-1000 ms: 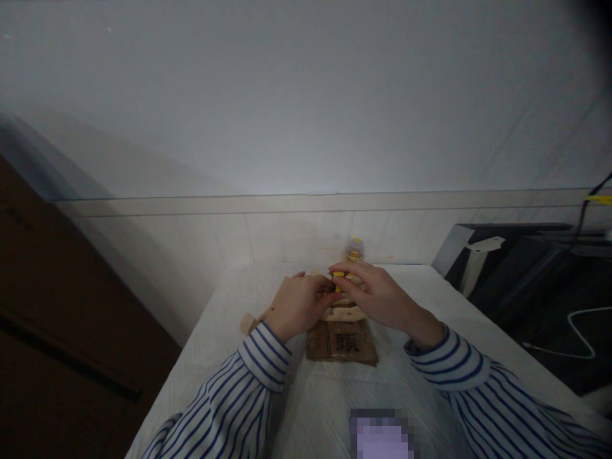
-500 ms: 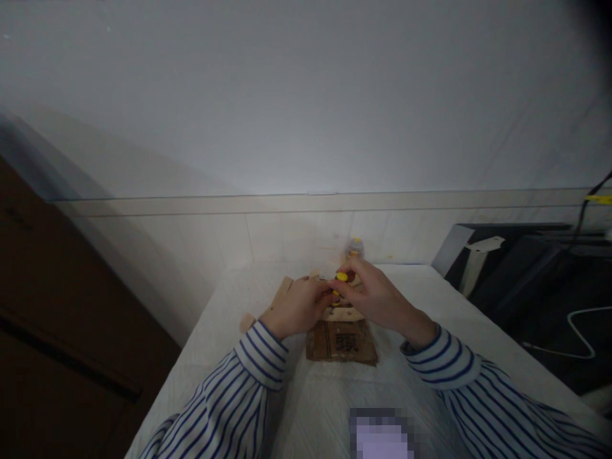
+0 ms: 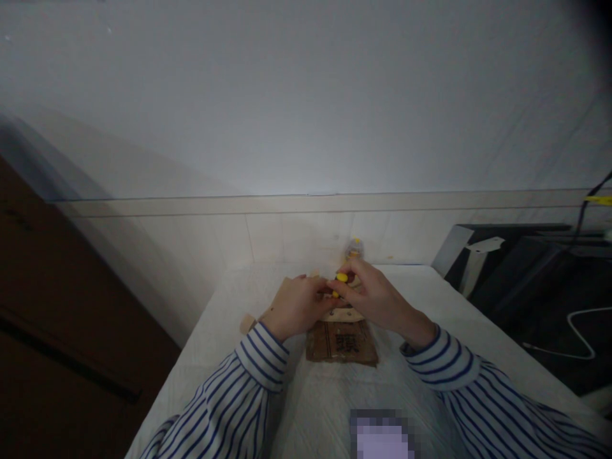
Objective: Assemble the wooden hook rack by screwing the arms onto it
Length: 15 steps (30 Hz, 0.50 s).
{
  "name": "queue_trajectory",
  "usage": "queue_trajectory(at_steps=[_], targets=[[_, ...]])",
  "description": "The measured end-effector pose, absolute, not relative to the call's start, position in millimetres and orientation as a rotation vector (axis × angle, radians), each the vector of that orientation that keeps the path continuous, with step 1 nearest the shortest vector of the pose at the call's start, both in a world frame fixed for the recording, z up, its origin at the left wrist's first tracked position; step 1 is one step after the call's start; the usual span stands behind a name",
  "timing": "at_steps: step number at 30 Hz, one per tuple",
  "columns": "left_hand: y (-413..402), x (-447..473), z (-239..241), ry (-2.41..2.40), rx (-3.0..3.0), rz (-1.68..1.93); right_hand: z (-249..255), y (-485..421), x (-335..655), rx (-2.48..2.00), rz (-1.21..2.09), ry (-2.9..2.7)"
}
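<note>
My left hand and my right hand meet at the far middle of a white table. Both are closed in a pinch around a small yellow piece held over a light wooden part. The wooden part rests on the far end of a brown cardboard sheet with printed characters. My fingers hide most of what is under them. Striped sleeves cover both forearms.
Loose wooden pieces lie left of my left hand. A small jar with coloured bits stands at the table's far edge by the wall. A dark desk with a white cable lies to the right, a brown cabinet to the left.
My right hand shifted slightly, raising the yellow piece a little between the fingertips. Both hands stay together over the wooden part.
</note>
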<state>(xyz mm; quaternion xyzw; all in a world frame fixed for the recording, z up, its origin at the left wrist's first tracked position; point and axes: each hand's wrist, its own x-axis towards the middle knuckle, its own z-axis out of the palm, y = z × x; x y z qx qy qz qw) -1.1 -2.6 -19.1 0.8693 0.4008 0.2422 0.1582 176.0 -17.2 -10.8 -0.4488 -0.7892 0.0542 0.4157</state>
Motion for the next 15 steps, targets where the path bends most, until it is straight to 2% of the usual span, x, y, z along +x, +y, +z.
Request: queue_trajectory(at_steps=[15], targets=[[0.2, -3.8, -24.4, 1.221, 2.504, 0.678, -2.0, -19.1, 179.3, -1.019, 0.240, -2.031]])
